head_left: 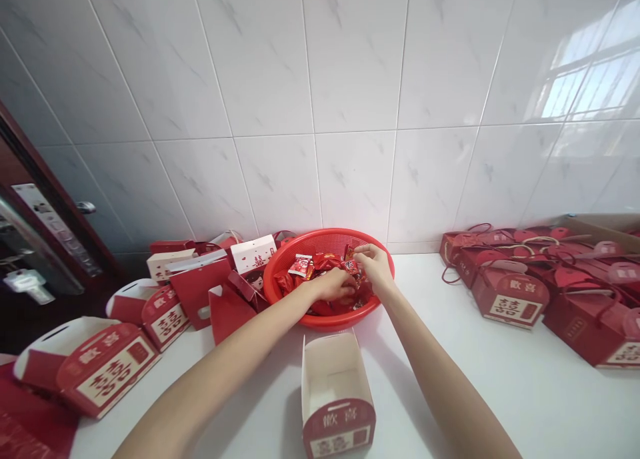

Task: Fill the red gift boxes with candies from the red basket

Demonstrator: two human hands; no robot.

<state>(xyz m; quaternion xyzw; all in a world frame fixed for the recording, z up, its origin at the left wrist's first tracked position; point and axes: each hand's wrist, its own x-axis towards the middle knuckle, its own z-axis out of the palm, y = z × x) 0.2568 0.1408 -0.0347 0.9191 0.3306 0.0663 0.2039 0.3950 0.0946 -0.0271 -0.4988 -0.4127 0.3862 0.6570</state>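
A red plastic basket by the tiled wall holds several candies in shiny red wrappers and a white-and-red packet. My left hand is down among the candies, its fingers curled; what they hold is hidden. Over the basket's right side, my right hand has its fingertips drawn together on a red wrapped candy. Just in front of the basket, between my forearms, stands an open-topped red and white gift box with its pale inside showing and no candies visible in it.
Open red gift boxes and partly folded ones crowd the left of the white table. Closed boxes with cord handles stand together on the right, beside a cardboard carton. A door with keys is at far left.
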